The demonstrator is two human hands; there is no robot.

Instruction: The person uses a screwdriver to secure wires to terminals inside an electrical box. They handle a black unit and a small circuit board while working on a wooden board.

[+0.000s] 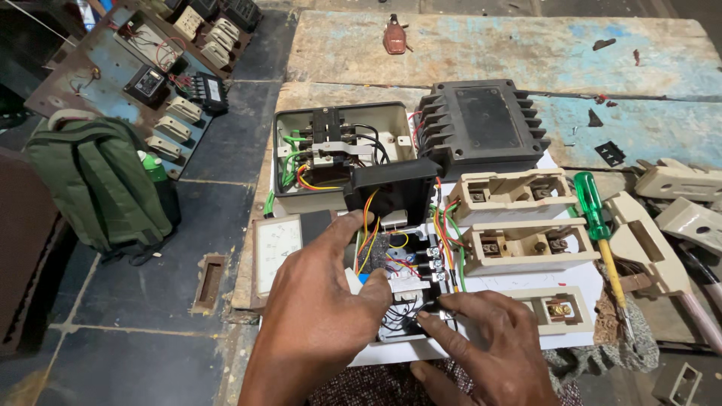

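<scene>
Left hand (pixel 320 316) nearest the camera, back up, loosely curled over the small wired module (pixel 398 289), thumb stretched up along its left edge toward the black flap (pixel 391 194). Not clamping anything that I can see; fingertips rest on the module's top. Right hand (pixel 485 338) comes in from lower right, index finger and thumb pinched on the black wires (pixel 402 316) at the module's lower end, other fingers curled.

Module sits on a white board (pixel 579 282) at the near edge of the table (pixel 489 49), just left of the cream fuse holders. Orange, red, yellow and green wires (pixel 444 225) run from it up toward the open enclosure.

Around it:
- open cream enclosure (pixel 342 154) behind the module, contactor and wiring inside, its black flap hanging forward
- black finned block (pixel 481 124) just right of the enclosure, touching it
- two cream fuse holders (pixel 519 222) stacked right of the module, a third (pixel 553 308) lower, beside the right hand
- green-handled screwdriver (pixel 598 225) right of the holders, tip pointing toward the camera
- loose cream fuse carriers (pixel 665 203) far right
- analog meter (pixel 277 244) face up, left of the module
- small brown object (pixel 395 36) at the table's far edge

On the floor left: green backpack (pixel 98 184), and a panel board (pixel 150 71) with fuses and wiring behind it.
</scene>
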